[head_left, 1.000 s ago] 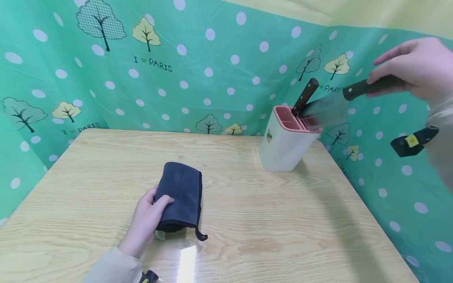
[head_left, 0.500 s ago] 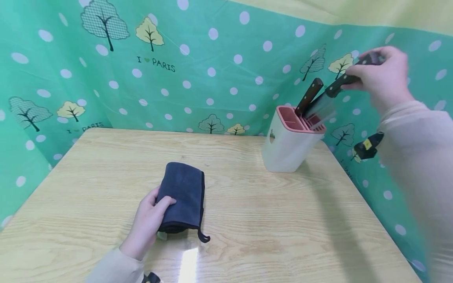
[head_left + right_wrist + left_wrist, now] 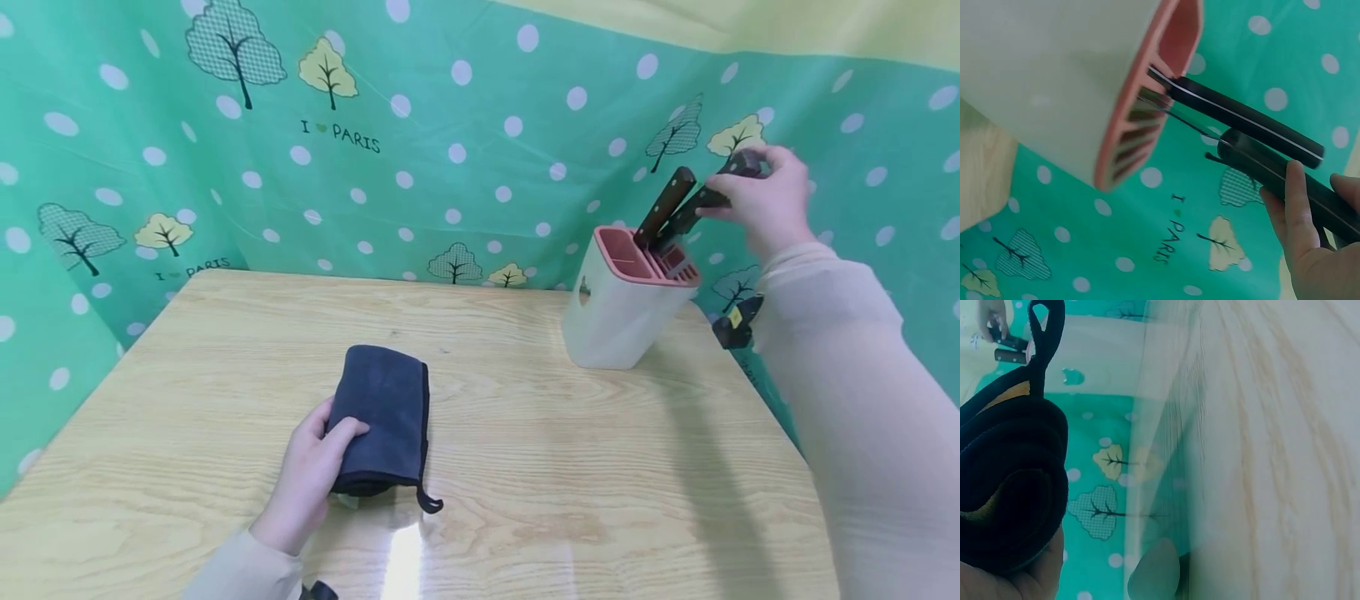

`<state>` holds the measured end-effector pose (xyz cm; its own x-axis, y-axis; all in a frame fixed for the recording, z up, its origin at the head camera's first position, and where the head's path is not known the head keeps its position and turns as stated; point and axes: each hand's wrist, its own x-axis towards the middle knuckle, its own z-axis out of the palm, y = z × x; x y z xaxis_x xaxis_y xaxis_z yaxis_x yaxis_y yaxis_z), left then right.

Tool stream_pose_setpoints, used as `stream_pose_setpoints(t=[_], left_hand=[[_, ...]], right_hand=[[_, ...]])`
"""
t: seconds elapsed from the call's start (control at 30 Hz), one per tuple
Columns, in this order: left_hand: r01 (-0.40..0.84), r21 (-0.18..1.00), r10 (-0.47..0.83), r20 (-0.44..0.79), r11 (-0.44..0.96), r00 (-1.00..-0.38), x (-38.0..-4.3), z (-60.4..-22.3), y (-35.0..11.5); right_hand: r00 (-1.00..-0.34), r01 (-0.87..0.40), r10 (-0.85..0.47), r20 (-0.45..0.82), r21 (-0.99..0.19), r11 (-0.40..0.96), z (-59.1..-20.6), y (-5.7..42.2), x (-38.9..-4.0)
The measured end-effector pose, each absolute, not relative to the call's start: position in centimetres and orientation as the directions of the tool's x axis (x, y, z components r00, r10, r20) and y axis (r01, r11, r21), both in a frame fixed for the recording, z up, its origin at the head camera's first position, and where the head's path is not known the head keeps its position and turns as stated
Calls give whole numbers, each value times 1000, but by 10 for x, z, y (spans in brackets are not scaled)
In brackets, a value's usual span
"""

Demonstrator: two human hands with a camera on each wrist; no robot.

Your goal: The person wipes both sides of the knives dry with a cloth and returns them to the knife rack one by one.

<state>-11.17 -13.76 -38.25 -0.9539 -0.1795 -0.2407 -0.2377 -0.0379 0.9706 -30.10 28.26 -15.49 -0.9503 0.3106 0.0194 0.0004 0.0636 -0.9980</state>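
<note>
My left hand (image 3: 303, 471) grips a rolled dark navy cloth (image 3: 386, 400) just above the table, thumb on top. The roll's end and hanging loop show in the left wrist view. At the back right, my right hand (image 3: 772, 200) holds a knife by its dark riveted handle (image 3: 1250, 156). Its blade is in a slot of the white knife holder (image 3: 618, 321) with a pink slotted top; most of the blade is hidden inside. Right beside that handle, a second knife (image 3: 666, 204) stands in the holder, tilted, with a dark brown handle.
The light wooden table (image 3: 510, 467) runs under both hands. A pale rounded object (image 3: 1155, 572) lies below the cloth, partly hidden in the head view. A green dotted curtain (image 3: 420, 167) hangs behind and to the right.
My right hand has moved left and down toward the holder, and the knife's wide blade has slid into the slot. My left hand stays on the cloth.
</note>
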Motion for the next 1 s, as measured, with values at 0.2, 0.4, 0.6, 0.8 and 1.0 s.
stream_pose_setpoints(t=[0.2,0.4,0.6,0.8,1.0], left_hand=[[-241,970,-187,-242,-30,-952,-111,-383,-142],[-254,966,-191,-259,-48,-947,-111,-384,-151],[-258,961,-195,-273,-98,-942,-111,-381,-162],[-257,959,-192,-277,-120,-942,-111,-381,-169],[-258,961,-197,-274,-104,-941,-107,-383,-170]], right_hand=[[-952,18,307,4,-997,69,-169,283,-306],[-948,5,317,26,-995,98,-178,281,-308],[-953,2,298,62,-978,211,-182,280,-311],[-951,13,297,81,-954,300,-184,281,-312],[-957,28,278,88,-921,389,-185,281,-312]])
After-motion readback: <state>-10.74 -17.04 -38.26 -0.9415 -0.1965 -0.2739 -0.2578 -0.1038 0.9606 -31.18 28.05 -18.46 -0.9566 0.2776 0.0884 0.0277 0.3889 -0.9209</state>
